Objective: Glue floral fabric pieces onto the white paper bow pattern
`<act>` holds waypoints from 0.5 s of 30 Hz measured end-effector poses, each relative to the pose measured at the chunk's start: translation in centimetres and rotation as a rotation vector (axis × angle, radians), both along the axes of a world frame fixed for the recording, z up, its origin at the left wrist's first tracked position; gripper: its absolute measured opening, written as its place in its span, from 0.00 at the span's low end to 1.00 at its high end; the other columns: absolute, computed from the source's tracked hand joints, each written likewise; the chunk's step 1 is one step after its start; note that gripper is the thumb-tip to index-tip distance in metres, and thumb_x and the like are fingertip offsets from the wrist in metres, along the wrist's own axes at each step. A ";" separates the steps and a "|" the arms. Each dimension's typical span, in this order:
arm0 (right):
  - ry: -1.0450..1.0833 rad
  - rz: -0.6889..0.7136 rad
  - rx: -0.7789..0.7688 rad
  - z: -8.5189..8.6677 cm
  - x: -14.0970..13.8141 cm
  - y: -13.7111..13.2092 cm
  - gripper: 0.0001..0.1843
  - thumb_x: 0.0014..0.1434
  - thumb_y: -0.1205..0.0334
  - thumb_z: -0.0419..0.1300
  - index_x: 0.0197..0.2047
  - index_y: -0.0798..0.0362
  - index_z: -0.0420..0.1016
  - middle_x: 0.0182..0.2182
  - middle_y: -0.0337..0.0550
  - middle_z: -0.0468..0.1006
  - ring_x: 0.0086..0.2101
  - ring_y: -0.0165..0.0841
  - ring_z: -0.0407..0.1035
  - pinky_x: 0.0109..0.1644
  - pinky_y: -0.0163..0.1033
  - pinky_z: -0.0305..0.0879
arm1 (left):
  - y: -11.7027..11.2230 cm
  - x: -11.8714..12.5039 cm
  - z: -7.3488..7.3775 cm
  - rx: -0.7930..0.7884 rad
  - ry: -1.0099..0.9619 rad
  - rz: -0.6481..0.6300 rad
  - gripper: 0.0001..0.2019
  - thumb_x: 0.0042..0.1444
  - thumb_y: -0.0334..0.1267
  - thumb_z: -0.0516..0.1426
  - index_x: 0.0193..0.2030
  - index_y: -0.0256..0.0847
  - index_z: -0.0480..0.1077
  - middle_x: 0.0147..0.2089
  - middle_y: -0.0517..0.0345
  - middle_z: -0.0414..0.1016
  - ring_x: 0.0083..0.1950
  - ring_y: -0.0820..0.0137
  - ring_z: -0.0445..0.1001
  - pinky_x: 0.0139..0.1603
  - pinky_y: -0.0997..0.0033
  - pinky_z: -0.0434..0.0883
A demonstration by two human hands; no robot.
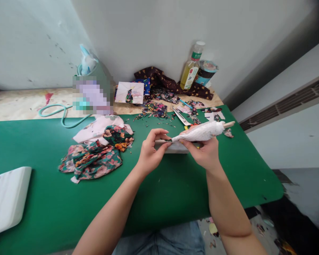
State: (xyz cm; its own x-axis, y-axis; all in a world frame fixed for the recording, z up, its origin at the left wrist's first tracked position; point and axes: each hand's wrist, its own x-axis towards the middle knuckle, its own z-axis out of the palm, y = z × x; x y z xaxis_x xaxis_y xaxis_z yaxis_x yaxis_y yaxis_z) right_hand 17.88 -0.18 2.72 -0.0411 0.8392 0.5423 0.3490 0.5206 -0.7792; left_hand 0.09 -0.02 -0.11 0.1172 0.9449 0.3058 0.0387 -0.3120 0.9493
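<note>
My right hand (204, 152) is closed round a white, quilted-looking cone-shaped wrap (202, 132). A flat wooden stick (229, 125) pokes out of its wide end, and its narrow end points left. Under the wrap, both hands hold a pale flat card (177, 149), which is mostly hidden. My left hand (153, 148) pinches the card's left side between thumb and fingers, right by the wrap's tip. A small dark patch shows at that tip; what it is I cannot make out. Just behind the right hand lie scissors (181, 117), with their handles partly covered.
Floral fabric pieces (95, 159) lie on the green mat (159, 198) at left. A white device (9, 198) is at far left. Behind stand a decorated card (129, 93), fabric scraps (155, 109), an oil bottle (190, 69), a tub (206, 72) and a green container (102, 74).
</note>
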 end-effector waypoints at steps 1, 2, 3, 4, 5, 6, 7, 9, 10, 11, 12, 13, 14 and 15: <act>0.005 -0.006 -0.008 0.0 0.0 0.0 0.05 0.53 0.66 0.68 0.36 0.50 0.81 0.35 0.40 0.83 0.37 0.36 0.78 0.42 0.38 0.76 | 0.0 0.0 0.0 0.004 0.004 0.003 0.15 0.56 0.31 0.61 0.49 0.43 0.65 0.40 0.60 0.77 0.42 0.72 0.77 0.45 0.71 0.72; 0.008 -0.011 -0.014 0.0 0.0 0.0 0.05 0.53 0.65 0.68 0.36 0.50 0.81 0.35 0.41 0.83 0.36 0.36 0.79 0.42 0.39 0.76 | 0.0 0.0 0.0 0.008 0.007 0.006 0.15 0.56 0.31 0.61 0.49 0.43 0.65 0.40 0.60 0.77 0.42 0.72 0.77 0.45 0.71 0.72; 0.009 -0.015 -0.020 0.0 -0.1 0.0 0.05 0.53 0.65 0.68 0.36 0.50 0.81 0.35 0.41 0.83 0.36 0.36 0.79 0.42 0.39 0.77 | 0.0 0.0 0.0 0.011 0.009 0.007 0.15 0.56 0.31 0.61 0.49 0.43 0.65 0.40 0.60 0.77 0.42 0.72 0.77 0.45 0.71 0.72; 0.010 -0.018 -0.026 0.0 -0.1 -0.1 0.05 0.53 0.64 0.68 0.36 0.50 0.81 0.35 0.41 0.83 0.36 0.37 0.79 0.42 0.39 0.77 | 0.0 0.0 -0.1 0.013 0.008 0.008 0.15 0.56 0.31 0.61 0.49 0.43 0.65 0.40 0.59 0.77 0.42 0.72 0.77 0.45 0.71 0.72; 0.009 -0.021 -0.033 0.0 -0.1 -0.1 0.05 0.53 0.64 0.68 0.36 0.50 0.81 0.35 0.41 0.83 0.36 0.37 0.79 0.42 0.39 0.77 | 0.0 0.0 -0.1 0.015 0.007 0.007 0.15 0.56 0.31 0.61 0.49 0.43 0.65 0.40 0.59 0.77 0.42 0.72 0.77 0.45 0.71 0.72; 0.008 -0.025 -0.040 0.0 -0.1 -0.1 0.05 0.53 0.63 0.68 0.36 0.50 0.81 0.34 0.41 0.83 0.36 0.37 0.79 0.42 0.40 0.77 | 0.0 0.0 -0.1 0.015 0.006 0.007 0.15 0.56 0.31 0.61 0.49 0.43 0.65 0.40 0.59 0.77 0.42 0.72 0.77 0.45 0.71 0.73; 0.005 -0.030 -0.045 0.0 -0.1 -0.1 0.05 0.53 0.63 0.68 0.36 0.50 0.81 0.34 0.41 0.83 0.36 0.37 0.79 0.42 0.40 0.77 | 0.0 0.0 -0.1 0.012 0.008 0.007 0.15 0.56 0.31 0.61 0.49 0.43 0.65 0.40 0.59 0.77 0.42 0.72 0.77 0.45 0.71 0.73; -0.004 -0.036 -0.048 0.0 0.0 -0.1 0.05 0.53 0.62 0.68 0.36 0.50 0.81 0.35 0.42 0.83 0.36 0.38 0.79 0.42 0.41 0.77 | 0.1 0.0 -0.1 0.007 0.015 0.011 0.15 0.56 0.31 0.61 0.49 0.43 0.65 0.40 0.59 0.77 0.42 0.71 0.78 0.45 0.70 0.73; -0.009 -0.033 -0.044 0.0 0.0 -0.1 0.05 0.53 0.62 0.68 0.36 0.50 0.81 0.35 0.42 0.83 0.36 0.38 0.78 0.42 0.41 0.77 | 0.1 0.0 -0.1 0.008 0.017 0.012 0.15 0.56 0.31 0.61 0.49 0.43 0.65 0.40 0.59 0.77 0.42 0.71 0.78 0.45 0.70 0.73; -0.015 -0.028 -0.036 0.0 0.0 -0.1 0.05 0.53 0.63 0.68 0.36 0.50 0.81 0.35 0.42 0.83 0.36 0.38 0.78 0.42 0.40 0.77 | 0.1 0.0 -0.1 0.010 0.018 0.012 0.15 0.56 0.31 0.61 0.49 0.43 0.65 0.40 0.59 0.77 0.42 0.71 0.78 0.46 0.70 0.73; -0.020 -0.019 -0.026 0.1 0.0 -0.1 0.05 0.53 0.63 0.68 0.36 0.50 0.81 0.35 0.42 0.83 0.37 0.37 0.78 0.42 0.40 0.77 | 0.1 0.0 -0.1 0.012 0.017 0.011 0.15 0.56 0.31 0.61 0.49 0.43 0.65 0.40 0.59 0.77 0.42 0.71 0.77 0.46 0.70 0.72; -0.028 -0.011 -0.015 0.1 0.0 -0.1 0.05 0.53 0.64 0.67 0.36 0.50 0.81 0.35 0.42 0.83 0.37 0.37 0.78 0.42 0.40 0.77 | 0.1 0.0 -0.1 0.015 0.016 0.010 0.15 0.56 0.31 0.61 0.49 0.43 0.65 0.40 0.59 0.77 0.42 0.72 0.77 0.46 0.71 0.72; -0.037 -0.004 -0.004 0.2 0.0 -0.1 0.05 0.53 0.65 0.67 0.36 0.50 0.81 0.35 0.41 0.83 0.37 0.37 0.78 0.43 0.39 0.76 | 0.1 0.0 -0.1 0.017 0.014 0.010 0.15 0.56 0.31 0.61 0.49 0.44 0.65 0.40 0.59 0.77 0.42 0.72 0.77 0.46 0.71 0.72; -0.045 -0.002 0.005 0.2 0.0 -0.1 0.06 0.53 0.66 0.67 0.37 0.49 0.81 0.36 0.41 0.82 0.37 0.36 0.78 0.43 0.39 0.76 | 0.1 0.0 -0.1 0.017 0.012 0.009 0.15 0.57 0.31 0.61 0.49 0.44 0.65 0.40 0.59 0.77 0.42 0.72 0.77 0.46 0.71 0.72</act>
State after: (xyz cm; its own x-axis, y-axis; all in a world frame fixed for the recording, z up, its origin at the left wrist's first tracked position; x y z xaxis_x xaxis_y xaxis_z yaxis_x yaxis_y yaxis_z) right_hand 17.93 -0.27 2.94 -0.0643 0.8364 0.5444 0.3845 0.5241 -0.7599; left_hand 0.09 0.07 -0.23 0.1120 0.9405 0.3208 0.0527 -0.3280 0.9432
